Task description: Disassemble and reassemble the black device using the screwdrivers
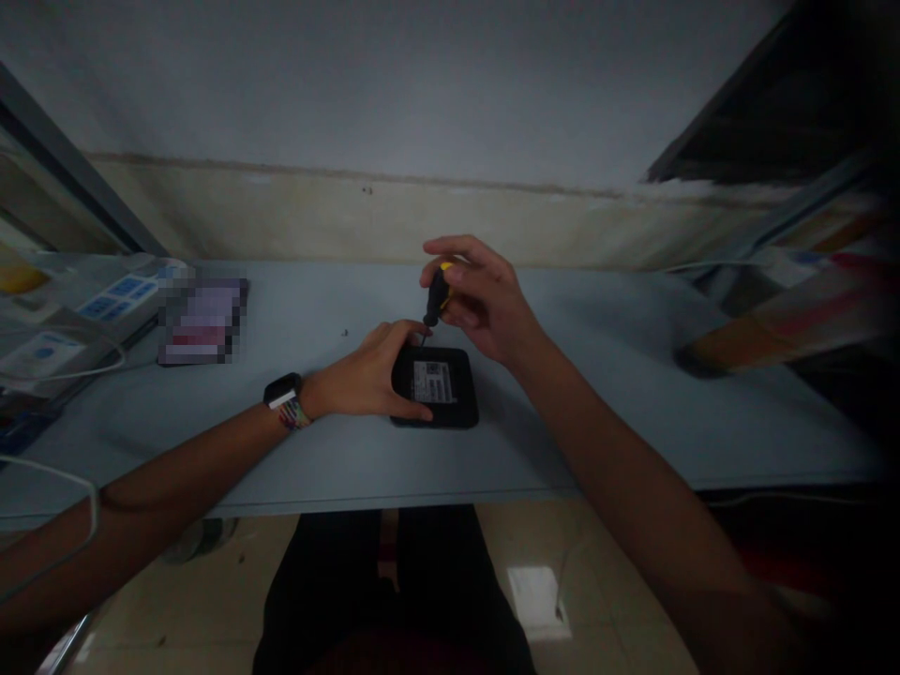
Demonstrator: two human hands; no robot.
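A black, flat, rounded-square box [460,394] with a white printed label lies on the table, label side up. Its kind does not show. My left hand [372,375] grips its left side, thumb along the near edge and fingers at the far edge. In my right hand [488,295] is a black and yellow screwdriver [436,298], held near upright between thumb and fingers. The screwdriver's shaft points down at the far left corner of the box; whether the tip sits in a screw is too dark to tell.
A phone [203,319], partly pixelated, lies on the table [302,291] to the left. Beyond it are a white power strip [105,305] and white cables. To the right lies a blurred orange-brown cylindrical thing [745,337]. A wall rises behind the table.
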